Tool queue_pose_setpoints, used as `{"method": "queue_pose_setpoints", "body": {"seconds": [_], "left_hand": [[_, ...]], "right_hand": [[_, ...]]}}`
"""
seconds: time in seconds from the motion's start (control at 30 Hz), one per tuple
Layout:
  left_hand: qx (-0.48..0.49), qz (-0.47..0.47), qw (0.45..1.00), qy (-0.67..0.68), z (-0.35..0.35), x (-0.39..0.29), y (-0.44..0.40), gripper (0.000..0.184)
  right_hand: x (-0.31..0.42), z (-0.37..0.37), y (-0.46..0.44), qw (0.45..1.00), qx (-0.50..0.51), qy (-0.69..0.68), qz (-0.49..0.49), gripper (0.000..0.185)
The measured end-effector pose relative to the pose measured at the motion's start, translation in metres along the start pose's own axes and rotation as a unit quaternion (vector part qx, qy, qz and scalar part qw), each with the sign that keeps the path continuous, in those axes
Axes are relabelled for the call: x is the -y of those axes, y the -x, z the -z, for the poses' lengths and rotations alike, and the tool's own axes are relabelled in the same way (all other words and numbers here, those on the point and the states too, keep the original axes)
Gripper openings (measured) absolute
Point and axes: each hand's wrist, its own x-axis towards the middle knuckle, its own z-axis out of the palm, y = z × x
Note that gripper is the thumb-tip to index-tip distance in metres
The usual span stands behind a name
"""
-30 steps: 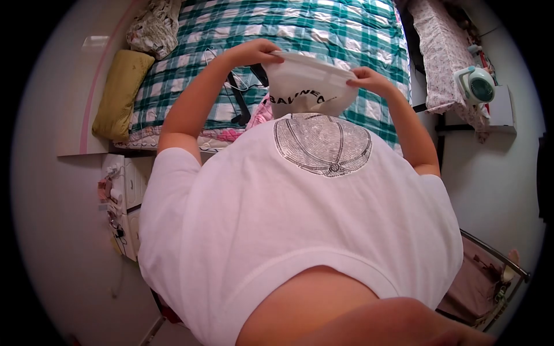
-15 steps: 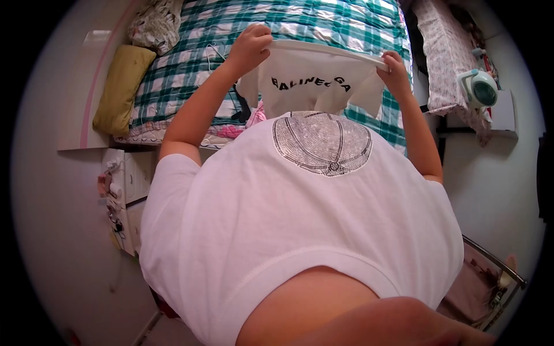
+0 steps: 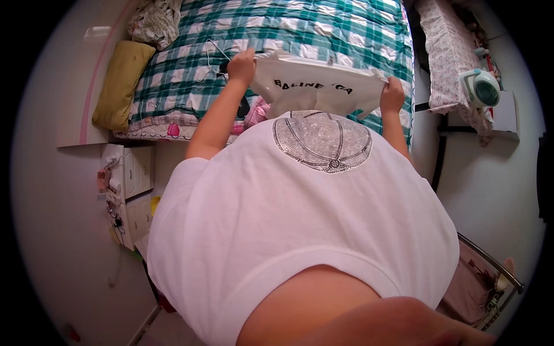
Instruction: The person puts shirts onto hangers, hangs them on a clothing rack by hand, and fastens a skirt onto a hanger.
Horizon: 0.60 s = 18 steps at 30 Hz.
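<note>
A white shirt [image 3: 317,97] with black lettering is stretched between my two hands over the bed. My left hand [image 3: 242,67] is closed on its upper left corner. The upper right corner is gripped in my right hand [image 3: 393,94]. Between them the cloth hangs slack, its lower part hidden behind my chest. A light wire hanger [image 3: 211,56] lies on the bed just left of my left hand. Dark and pink cloth [image 3: 257,111] shows below that hand.
A green and white checked quilt [image 3: 271,26] covers the bed. At left are an olive pillow [image 3: 122,86], crumpled patterned cloth [image 3: 154,23] and a white cabinet [image 3: 137,171]. A small teal fan [image 3: 483,87] stands at right near a floral-covered surface [image 3: 441,57]. A metal rail [image 3: 490,262] is at lower right.
Both hands have come down and nearer my body with the shirt, the right one most. The shirt's top edge, taut before, now looks looser and creased.
</note>
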Motion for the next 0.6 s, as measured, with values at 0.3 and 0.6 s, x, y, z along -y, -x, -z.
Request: {"method": "queue_pose_setpoints", "body": {"seconds": [0.3,0.6], "left_hand": [[0.125,-0.006,0.977,0.174,0.007,0.002,0.025,0.023],[0.076,-0.08,0.993,-0.045,0.01,0.03,0.027,0.017]], "right_hand": [[-0.039,-0.009,0.036,0.959,0.134,-0.181,-0.175,0.024],[-0.054,0.021,0.012,0.964,0.245,0.005,0.1,0.025]]}}
